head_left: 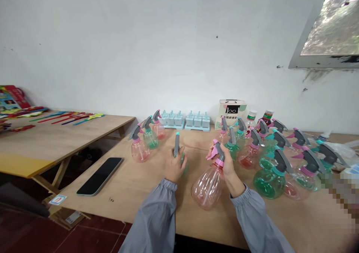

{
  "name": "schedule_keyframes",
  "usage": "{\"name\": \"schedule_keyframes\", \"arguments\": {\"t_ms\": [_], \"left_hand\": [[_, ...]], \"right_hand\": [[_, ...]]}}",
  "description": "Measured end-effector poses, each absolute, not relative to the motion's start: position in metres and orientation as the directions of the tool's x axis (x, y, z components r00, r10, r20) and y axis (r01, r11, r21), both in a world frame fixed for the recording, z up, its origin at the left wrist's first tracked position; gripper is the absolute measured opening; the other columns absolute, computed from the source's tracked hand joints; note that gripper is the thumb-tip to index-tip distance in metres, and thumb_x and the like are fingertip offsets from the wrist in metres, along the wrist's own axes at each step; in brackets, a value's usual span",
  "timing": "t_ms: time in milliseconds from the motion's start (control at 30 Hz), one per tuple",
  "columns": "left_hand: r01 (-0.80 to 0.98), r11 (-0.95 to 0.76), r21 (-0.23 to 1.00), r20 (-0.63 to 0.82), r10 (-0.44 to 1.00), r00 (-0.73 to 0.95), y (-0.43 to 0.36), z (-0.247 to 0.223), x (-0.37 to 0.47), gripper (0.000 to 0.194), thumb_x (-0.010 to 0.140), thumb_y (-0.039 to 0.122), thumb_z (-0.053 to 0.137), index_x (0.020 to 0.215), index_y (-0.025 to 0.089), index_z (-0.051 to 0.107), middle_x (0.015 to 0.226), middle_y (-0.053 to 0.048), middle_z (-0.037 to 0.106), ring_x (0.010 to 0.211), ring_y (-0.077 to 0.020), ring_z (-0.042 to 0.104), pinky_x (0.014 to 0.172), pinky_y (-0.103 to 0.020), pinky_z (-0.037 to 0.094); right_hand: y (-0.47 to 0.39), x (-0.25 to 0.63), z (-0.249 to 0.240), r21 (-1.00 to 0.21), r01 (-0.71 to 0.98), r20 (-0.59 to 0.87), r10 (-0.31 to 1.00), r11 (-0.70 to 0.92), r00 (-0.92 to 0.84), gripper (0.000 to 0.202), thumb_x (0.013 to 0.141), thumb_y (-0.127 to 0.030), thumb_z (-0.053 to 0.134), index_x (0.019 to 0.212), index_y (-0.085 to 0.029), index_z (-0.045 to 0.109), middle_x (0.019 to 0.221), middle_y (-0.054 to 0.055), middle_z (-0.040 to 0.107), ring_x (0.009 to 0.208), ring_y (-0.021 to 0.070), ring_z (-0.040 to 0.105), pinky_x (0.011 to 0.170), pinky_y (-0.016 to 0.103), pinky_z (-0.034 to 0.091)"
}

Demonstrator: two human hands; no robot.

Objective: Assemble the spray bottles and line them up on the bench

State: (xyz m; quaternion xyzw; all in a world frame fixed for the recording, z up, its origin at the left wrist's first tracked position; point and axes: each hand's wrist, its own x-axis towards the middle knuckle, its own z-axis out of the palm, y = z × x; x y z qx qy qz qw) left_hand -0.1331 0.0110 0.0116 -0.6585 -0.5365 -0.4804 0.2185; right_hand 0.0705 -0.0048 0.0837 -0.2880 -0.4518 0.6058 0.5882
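My right hand [227,163] is closed around the neck of a clear pink spray bottle [207,187] with a grey and pink trigger head; the bottle is tilted. My left hand [175,165] is wrapped round a green spray bottle [183,163], whose grey head with a teal nozzle points up; most of its body is hidden behind the hand. Left of it stand a pink spray bottle [139,151], a green spray bottle [150,137] and another pink spray bottle [159,129]. Several pink and green bottles crowd the right side, among them a green spray bottle [267,183] near my right sleeve.
A phone [100,176] lies on the table's left part. Along the wall stand two pale blue popsicle molds [198,122], a paper bag [230,115] and two bottles with white caps. A second table [84,140] at left carries colourful sticks. A window is at upper right.
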Motion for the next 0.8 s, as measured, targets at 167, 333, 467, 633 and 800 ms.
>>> {"name": "schedule_keyframes", "arguments": {"t_ms": [167, 333, 467, 633, 800], "left_hand": [[0.926, -0.324, 0.195, 0.879, 0.477, -0.018, 0.0104, 0.012, -0.1341, 0.032, 0.092, 0.028, 0.055, 0.122, 0.02, 0.063, 0.104, -0.014, 0.06, 0.095, -0.0259, 0.062, 0.079, -0.037, 0.054], [0.927, -0.327, 0.182, 0.883, 0.47, -0.007, 0.0104, 0.0122, -0.134, 0.032, 0.091, 0.028, 0.055, 0.122, 0.021, 0.063, 0.109, -0.015, 0.061, 0.099, -0.0255, 0.062, 0.079, -0.036, 0.054], [0.922, -0.329, 0.203, 0.874, 0.485, -0.019, 0.0112, 0.0107, -0.1337, 0.032, 0.092, 0.028, 0.054, 0.123, 0.021, 0.061, 0.114, -0.015, 0.059, 0.103, -0.0256, 0.062, 0.082, -0.037, 0.054], [0.913, -0.342, 0.223, 0.86, 0.509, -0.019, 0.0116, 0.0097, -0.1344, 0.034, 0.092, 0.027, 0.054, 0.124, 0.021, 0.061, 0.115, -0.016, 0.06, 0.103, -0.0262, 0.062, 0.085, -0.038, 0.054], [0.919, -0.342, 0.196, 0.873, 0.488, -0.005, 0.0114, 0.011, -0.1349, 0.032, 0.092, 0.027, 0.054, 0.123, 0.021, 0.063, 0.11, -0.014, 0.06, 0.097, -0.0241, 0.063, 0.083, -0.036, 0.053]], "right_hand": [[-0.0015, 0.0671, 0.0804, -0.874, -0.477, 0.21, 0.959, 0.096, -0.192, 0.041, 0.073, -0.062, 0.065, 0.09, -0.025, 0.066, 0.078, 0.006, 0.075, 0.07, 0.0215, 0.07, 0.038, 0.022, 0.041], [-0.0046, 0.0619, 0.0818, -0.858, -0.502, 0.187, 0.976, 0.11, -0.107, 0.041, 0.073, -0.064, 0.064, 0.081, -0.023, 0.063, 0.064, 0.002, 0.068, 0.06, 0.0193, 0.066, 0.037, 0.022, 0.041], [-0.006, 0.0614, 0.08, -0.871, -0.48, 0.177, 0.979, 0.107, -0.102, 0.039, 0.075, -0.062, 0.065, 0.082, -0.023, 0.064, 0.067, 0.002, 0.07, 0.061, 0.0178, 0.065, 0.039, 0.022, 0.042], [-0.0074, 0.0613, 0.0789, -0.883, -0.457, 0.195, 0.971, 0.111, -0.141, 0.038, 0.073, -0.058, 0.068, 0.088, -0.024, 0.067, 0.085, 0.005, 0.076, 0.077, 0.0198, 0.069, 0.042, 0.021, 0.045], [-0.0092, 0.0605, 0.0807, -0.866, -0.485, 0.136, 0.991, 0.122, 0.006, 0.039, 0.071, -0.06, 0.068, 0.081, -0.023, 0.062, 0.07, 0.003, 0.072, 0.065, 0.0194, 0.068, 0.036, 0.02, 0.038]]}}
